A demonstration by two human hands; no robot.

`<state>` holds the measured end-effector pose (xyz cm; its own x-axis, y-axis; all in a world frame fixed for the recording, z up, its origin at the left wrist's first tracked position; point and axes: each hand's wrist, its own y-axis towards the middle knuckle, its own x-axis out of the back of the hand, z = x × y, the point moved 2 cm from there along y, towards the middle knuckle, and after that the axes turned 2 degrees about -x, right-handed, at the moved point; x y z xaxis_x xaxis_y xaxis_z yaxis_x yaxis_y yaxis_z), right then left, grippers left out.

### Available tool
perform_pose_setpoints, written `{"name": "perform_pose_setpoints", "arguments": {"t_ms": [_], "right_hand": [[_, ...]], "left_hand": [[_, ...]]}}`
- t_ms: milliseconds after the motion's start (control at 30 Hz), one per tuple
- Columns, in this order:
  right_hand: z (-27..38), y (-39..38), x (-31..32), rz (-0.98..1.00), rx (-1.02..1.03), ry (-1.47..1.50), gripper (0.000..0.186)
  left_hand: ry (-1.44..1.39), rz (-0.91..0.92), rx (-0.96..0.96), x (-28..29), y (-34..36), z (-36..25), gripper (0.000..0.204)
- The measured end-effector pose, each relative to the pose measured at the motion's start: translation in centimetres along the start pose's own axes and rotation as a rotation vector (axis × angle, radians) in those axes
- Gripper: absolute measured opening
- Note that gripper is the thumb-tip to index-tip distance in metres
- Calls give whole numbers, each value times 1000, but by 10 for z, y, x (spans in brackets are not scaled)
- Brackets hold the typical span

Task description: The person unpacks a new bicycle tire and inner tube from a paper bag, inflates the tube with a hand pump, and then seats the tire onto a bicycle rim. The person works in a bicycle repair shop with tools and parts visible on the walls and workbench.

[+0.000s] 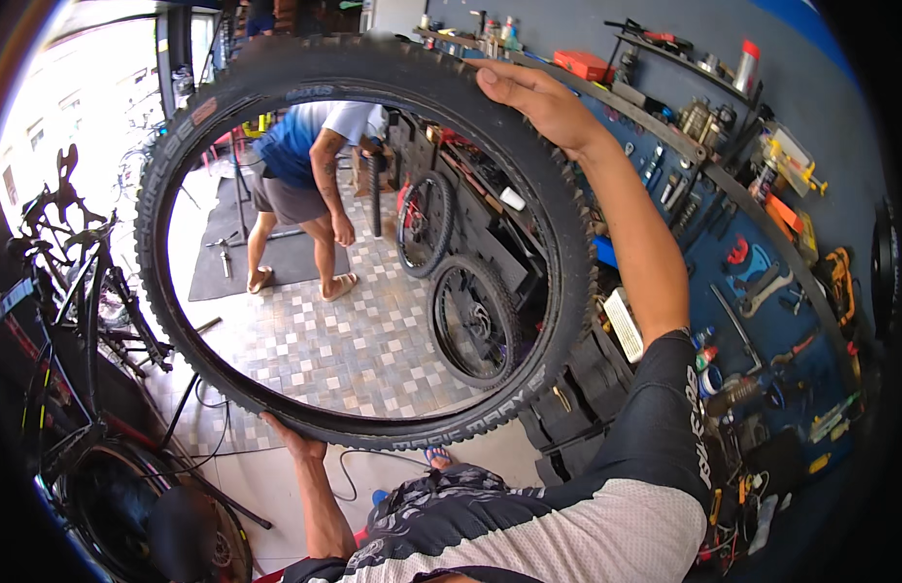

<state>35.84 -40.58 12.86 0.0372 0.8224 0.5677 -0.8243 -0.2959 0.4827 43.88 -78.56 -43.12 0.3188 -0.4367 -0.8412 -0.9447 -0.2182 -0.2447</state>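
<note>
A black knobby bicycle tire [569, 243] is raised in front of me, standing as a large ring with no wheel inside it. My right hand [536, 102] is closed on its upper right part, thumb over the tread and most fingers hidden behind the rubber. At the bottom left of the ring, my left hand [295, 439] grips the tire from below, its fingers mostly hidden. Through the opening I see a person in a blue and grey shirt [300, 141] bending forward on the tiled floor.
Two bicycle wheels [436, 301] lean by a dark cabinet. On the left stands a dark bicycle [86, 330]. A blue tool board [708, 262] with wrenches [762, 287] and shelves lines the right wall. A dark mat [213, 262] lies near the other person.
</note>
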Motion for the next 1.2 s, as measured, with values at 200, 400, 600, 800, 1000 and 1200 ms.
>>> {"name": "perform_pose_setpoints", "arguments": {"t_ms": [200, 400, 600, 800, 1000, 1200], "right_hand": [[12, 22, -1, 25, -8, 28, 60], [11, 57, 9, 32, 165, -169, 59], [5, 74, -3, -36, 90, -109, 61], [-15, 51, -8, -96, 28, -12, 61], [-25, 7, -14, 22, 63, 78, 74], [-11, 7, -23, 72, 13, -65, 95]], "left_hand": [[-47, -15, -24, -3, -7, -6, 74], [4, 87, -93, -16, -2, -36, 70], [114, 26, -183, -21, 26, -101, 62], [43, 30, -223, 4, 30, -97, 59], [-38, 74, -244, 33, 27, -83, 59], [-11, 88, -300, 43, 37, -103, 56]]}}
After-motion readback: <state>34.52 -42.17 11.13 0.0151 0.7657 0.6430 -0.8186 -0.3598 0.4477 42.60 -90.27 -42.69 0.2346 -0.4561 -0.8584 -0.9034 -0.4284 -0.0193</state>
